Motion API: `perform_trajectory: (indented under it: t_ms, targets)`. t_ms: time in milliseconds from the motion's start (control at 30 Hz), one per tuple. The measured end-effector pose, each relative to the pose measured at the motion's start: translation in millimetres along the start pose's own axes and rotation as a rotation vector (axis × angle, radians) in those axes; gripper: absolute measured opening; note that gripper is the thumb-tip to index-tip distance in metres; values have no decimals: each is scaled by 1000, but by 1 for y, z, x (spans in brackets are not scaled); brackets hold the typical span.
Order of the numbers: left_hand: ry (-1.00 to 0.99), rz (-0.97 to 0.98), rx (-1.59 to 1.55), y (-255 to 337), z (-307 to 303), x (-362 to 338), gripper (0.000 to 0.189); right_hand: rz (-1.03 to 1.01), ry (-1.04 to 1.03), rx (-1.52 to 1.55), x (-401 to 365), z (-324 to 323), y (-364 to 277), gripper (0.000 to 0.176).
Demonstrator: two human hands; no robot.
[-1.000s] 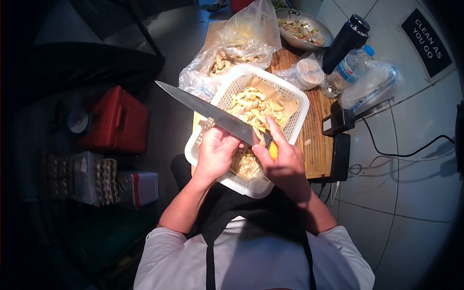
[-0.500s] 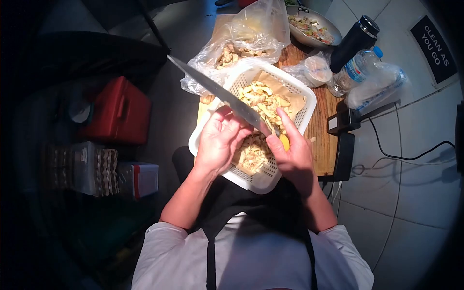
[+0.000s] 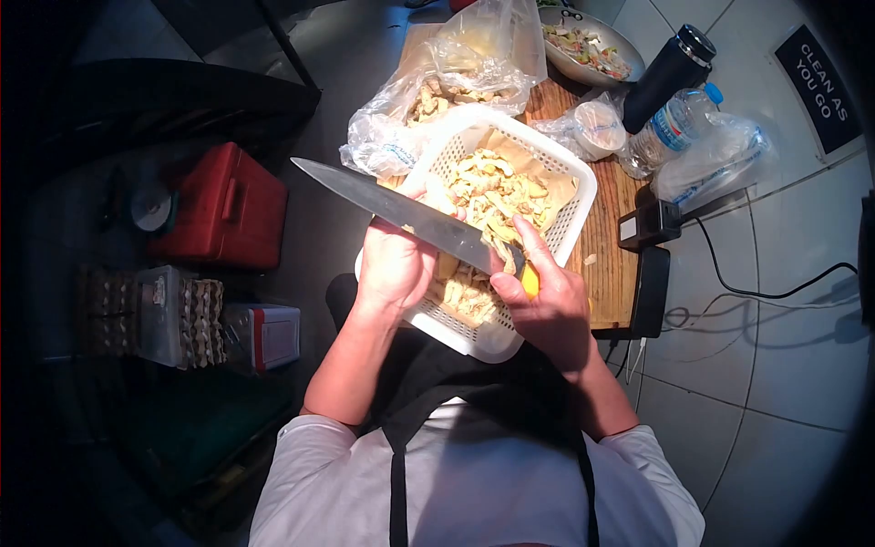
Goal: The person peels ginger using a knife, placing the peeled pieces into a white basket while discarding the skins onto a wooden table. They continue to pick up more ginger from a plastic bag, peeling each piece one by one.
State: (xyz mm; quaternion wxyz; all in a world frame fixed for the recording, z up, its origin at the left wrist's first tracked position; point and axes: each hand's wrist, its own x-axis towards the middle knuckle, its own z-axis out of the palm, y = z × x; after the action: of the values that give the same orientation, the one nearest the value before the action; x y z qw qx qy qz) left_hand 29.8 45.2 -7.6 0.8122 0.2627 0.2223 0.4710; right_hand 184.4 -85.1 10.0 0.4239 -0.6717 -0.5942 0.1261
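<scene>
My right hand (image 3: 551,305) grips a large kitchen knife (image 3: 392,205) by its yellow handle, index finger and thumb up against the blade's base. Pale yellow peelings cling to the blade near that hand. The blade slants up to the left, across my left hand (image 3: 398,264). The fingers of my left hand are curled behind the blade, which hides what they hold. Under both hands is a white perforated plastic basket (image 3: 576,187), lined with brown paper. Inside lie many pale yellow peelings and pieces (image 3: 492,182) that look like ginger.
Behind the basket is a clear plastic bag (image 3: 474,55) of knobbly ginger-like roots. To the right stand a pan (image 3: 592,46) of chopped food, a black flask (image 3: 670,77), a water bottle (image 3: 674,128) and a power adapter (image 3: 649,226). A red box (image 3: 228,210) sits at left.
The knife has swung flatter, its tip moving down and left. My left hand has shifted slightly up and left under the blade. More peelings show on the blade near the handle.
</scene>
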Motion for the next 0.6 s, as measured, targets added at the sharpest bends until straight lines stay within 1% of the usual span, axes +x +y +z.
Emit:
perform_trajectory:
  t_ms: [100, 200, 300, 367, 433, 500, 533, 600]
  targets:
    - [-45, 6, -19, 4, 10, -4, 52, 1, -1, -21, 0, -2, -1, 66]
    - [-75, -40, -83, 5, 3, -4, 35, 9, 2, -24, 0, -1, 0, 66]
    - [30, 22, -12, -5, -5, -4, 50, 18, 16, 4, 0, 1, 0, 66]
    - [12, 8, 18, -3, -5, -4, 45, 45, 19, -24, 0, -1, -1, 67]
    - [-56, -10, -17, 2, 1, -8, 35, 112, -10, -43, 0, -5, -5, 68]
    - [-31, -27, 13, 2, 5, -7, 32, 117, -10, -27, 1, -4, -6, 69]
    - [-32, -49, 18, 3, 3, -7, 34, 126, -15, -18, 1, -3, -6, 69]
    - [-83, -21, 18, 2, 3, -8, 36, 138, -30, 7, 0, -1, -4, 69]
